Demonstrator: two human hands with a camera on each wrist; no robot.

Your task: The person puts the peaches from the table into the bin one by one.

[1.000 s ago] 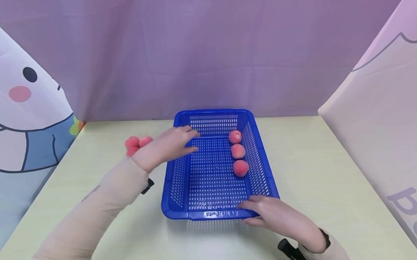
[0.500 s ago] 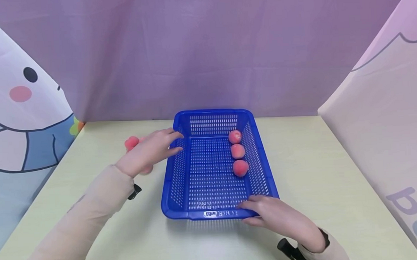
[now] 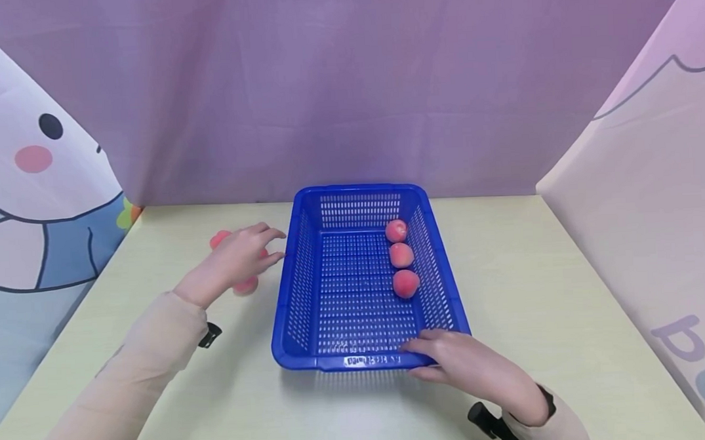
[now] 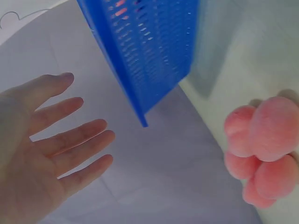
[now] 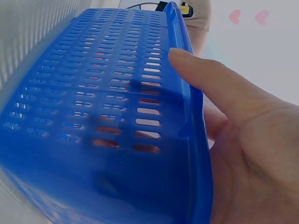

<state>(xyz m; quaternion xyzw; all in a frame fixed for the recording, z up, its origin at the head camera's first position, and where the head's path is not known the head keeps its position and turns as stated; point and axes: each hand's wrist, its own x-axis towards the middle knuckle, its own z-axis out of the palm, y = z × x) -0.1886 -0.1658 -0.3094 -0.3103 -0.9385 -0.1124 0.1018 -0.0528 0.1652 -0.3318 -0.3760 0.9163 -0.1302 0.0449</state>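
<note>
A blue plastic basket (image 3: 299, 362) with slotted walls stands on the table, three peaches (image 3: 401, 255) lined up along its right side. My right hand (image 3: 459, 361) grips its near rim by the right corner; in the right wrist view the thumb (image 5: 201, 70) lies on the outer side and the fingers go over the rim. Left of the basket, my left hand (image 3: 240, 252) hovers over a cluster of peaches (image 4: 273, 128), partly covering them in the head view. Its fingers (image 4: 77, 135) are spread and loosely straight, with nothing in them.
The pale table (image 3: 539, 290) extends on both sides of the basket. A purple cloth (image 3: 347, 89) hangs behind it, and printed cloths (image 3: 641, 207) flank the table left and right. Each wrist wears a black strap device (image 3: 485, 419).
My left hand has moved left, from over the basket's inside out past its left rim to the loose peaches. The right hand keeps its hold on the rim, and the basket stays put.
</note>
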